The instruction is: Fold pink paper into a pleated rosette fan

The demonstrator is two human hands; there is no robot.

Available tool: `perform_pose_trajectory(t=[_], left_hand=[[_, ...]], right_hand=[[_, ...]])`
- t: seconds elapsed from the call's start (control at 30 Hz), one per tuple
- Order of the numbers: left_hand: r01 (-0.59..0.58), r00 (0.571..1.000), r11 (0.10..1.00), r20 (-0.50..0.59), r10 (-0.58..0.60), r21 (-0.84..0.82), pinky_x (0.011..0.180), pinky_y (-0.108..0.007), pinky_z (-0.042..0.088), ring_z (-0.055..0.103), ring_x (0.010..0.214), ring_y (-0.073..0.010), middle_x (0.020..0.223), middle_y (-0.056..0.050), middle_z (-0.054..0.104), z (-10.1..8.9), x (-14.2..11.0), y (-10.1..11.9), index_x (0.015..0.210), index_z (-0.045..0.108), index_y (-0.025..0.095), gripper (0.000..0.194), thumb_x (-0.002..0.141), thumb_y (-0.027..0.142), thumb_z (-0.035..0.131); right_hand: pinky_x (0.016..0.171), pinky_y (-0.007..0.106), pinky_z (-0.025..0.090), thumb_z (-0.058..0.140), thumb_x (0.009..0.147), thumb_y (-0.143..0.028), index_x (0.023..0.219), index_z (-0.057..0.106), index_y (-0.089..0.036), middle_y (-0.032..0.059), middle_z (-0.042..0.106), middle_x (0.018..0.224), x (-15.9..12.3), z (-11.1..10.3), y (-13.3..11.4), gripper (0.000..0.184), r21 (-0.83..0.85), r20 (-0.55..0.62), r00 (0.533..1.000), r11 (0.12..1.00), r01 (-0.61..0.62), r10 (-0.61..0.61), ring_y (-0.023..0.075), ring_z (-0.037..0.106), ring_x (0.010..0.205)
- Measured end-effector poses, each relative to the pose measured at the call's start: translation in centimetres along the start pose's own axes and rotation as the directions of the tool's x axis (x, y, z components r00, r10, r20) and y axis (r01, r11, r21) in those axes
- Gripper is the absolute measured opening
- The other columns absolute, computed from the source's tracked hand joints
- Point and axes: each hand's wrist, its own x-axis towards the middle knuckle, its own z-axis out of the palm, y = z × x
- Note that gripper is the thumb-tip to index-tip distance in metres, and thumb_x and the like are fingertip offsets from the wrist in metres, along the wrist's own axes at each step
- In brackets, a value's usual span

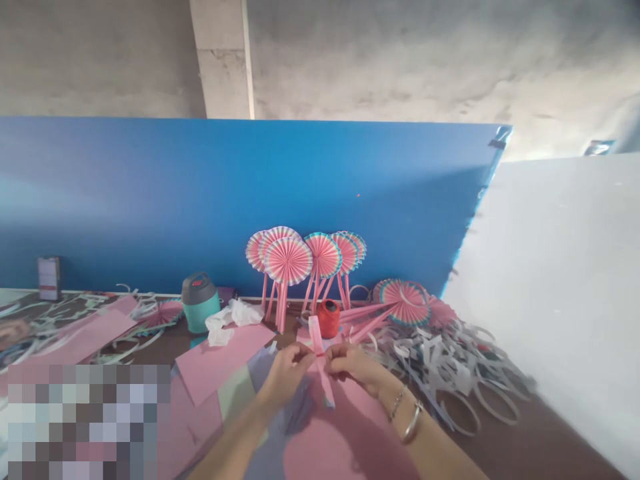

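Observation:
Between my hands a narrow pleated strip of pink paper stands at a slant, with a red thread crossing its middle. My left hand is closed in a pinch at the left side of that thread. On the other side my right hand, with bracelets at its wrist, pinches at the thread too. The thread's ends are too fine to make out. Just behind the strip sits a red spool of thread. Pink paper lies under my hands.
Several finished round paper fans lean against the blue partition. More fans lie at right, beside a heap of white paper strips. A teal jug, crumpled tissue and a phone are at left. Another person's hand shows far left.

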Motion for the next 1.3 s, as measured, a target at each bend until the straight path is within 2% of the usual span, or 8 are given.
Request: perform_pose_trajectory(t=[0.23,0.4,0.53,0.67,0.83,0.93,1.07,1.3], left_hand=[[-0.258,0.966,0.92,0.087,0.243,0.295,0.084,-0.033,0.039,0.051,0.089,-0.0192,0.089,-0.007,0.059,0.3,-0.5,-0.3,0.075,0.056,0.016,0.025,0.087,0.035,0.043],[-0.193,0.98,0.952,0.006,0.197,0.238,0.083,-0.032,0.037,0.048,0.086,-0.0186,0.084,-0.006,0.054,0.9,-0.9,-0.2,0.074,0.052,0.016,0.027,0.086,0.038,0.043],[-0.054,0.991,0.997,0.125,0.046,0.061,0.07,-0.026,0.039,0.047,0.072,-0.0139,0.078,-0.003,0.051,1.4,-1.4,0.3,0.078,0.047,0.016,0.032,0.088,0.046,0.039],[-0.053,0.986,0.997,0.16,0.044,0.048,0.068,-0.023,0.038,0.047,0.069,-0.0121,0.074,-0.001,0.05,1.4,-1.2,-0.1,0.076,0.042,0.016,0.034,0.087,0.048,0.039],[-0.044,0.983,0.985,0.186,0.013,0.169,0.06,-0.022,0.037,0.048,0.059,-0.0118,0.065,0.001,0.049,1.1,-0.5,-1.1,0.084,0.048,0.016,0.021,0.084,0.035,0.041],[-0.083,0.98,0.944,0.199,0.019,0.32,0.069,-0.025,0.036,0.052,0.071,-0.0147,0.074,-0.003,0.057,0.8,-0.6,-1.4,0.089,0.056,0.015,0.017,0.082,0.026,0.043],[-0.141,0.958,0.876,0.286,0.003,0.461,0.078,-0.03,0.033,0.052,0.082,-0.0192,0.083,-0.007,0.062,0.5,-0.8,-1.7,0.076,0.06,0.015,0.019,0.081,0.02,0.043],[-0.17,0.957,0.859,0.29,0.026,0.484,0.074,-0.028,0.032,0.05,0.078,-0.0172,0.08,-0.005,0.058,0.7,-1.2,-0.7,0.078,0.057,0.015,0.022,0.085,0.025,0.039]], right_hand=[[0.048,0.017,0.031,0.068,0.051,-0.024,0.063,0.05,-0.012,-0.0048,0.048,0.053,0.1,-1.2,1.2,0.025,0.154,0.132,0.988,0.983,-0.097,0.076,0.0041,0.045,0.047],[0.05,0.016,0.033,0.073,0.05,-0.027,0.067,0.049,-0.012,-0.0056,0.048,0.057,0.1,-1.4,1.3,0.033,0.214,0.15,0.987,0.973,-0.087,0.055,0.0026,0.045,0.048],[0.049,0.015,0.032,0.075,0.049,-0.03,0.07,0.048,-0.013,-0.0053,0.048,0.056,0.0,-1.3,1.2,0.039,0.206,0.176,0.983,0.974,-0.096,0.059,0.0033,0.047,0.048],[0.045,0.015,0.029,0.075,0.047,-0.032,0.071,0.045,-0.014,-0.0056,0.049,0.055,0.2,-1.5,1.5,0.042,0.156,0.165,0.982,0.981,-0.113,0.087,0.0044,0.048,0.047],[0.043,0.015,0.029,0.071,0.048,-0.03,0.065,0.049,-0.013,-0.0042,0.051,0.052,0.7,-2.5,2.1,0.033,-0.006,0.107,0.981,0.987,-0.16,0.16,0.006,0.049,0.046],[0.045,0.016,0.033,0.069,0.047,-0.021,0.064,0.059,-0.011,-0.0018,0.056,0.053,0.7,-2.7,2.0,0.022,-0.151,0.036,0.978,0.969,-0.198,0.205,0.0061,0.048,0.046],[0.05,0.017,0.038,0.066,0.046,-0.014,0.059,0.062,-0.012,-0.0024,0.055,0.051,0.2,-2.8,1.5,0.013,-0.259,-0.054,0.971,0.936,-0.238,0.232,0.0074,0.049,0.049],[0.055,0.019,0.045,0.062,0.05,-0.017,0.061,0.062,-0.014,0.0003,0.06,0.058,-0.4,-3.0,1.0,0.012,-0.317,-0.044,0.958,0.906,-0.281,0.282,0.0131,0.058,0.056]])
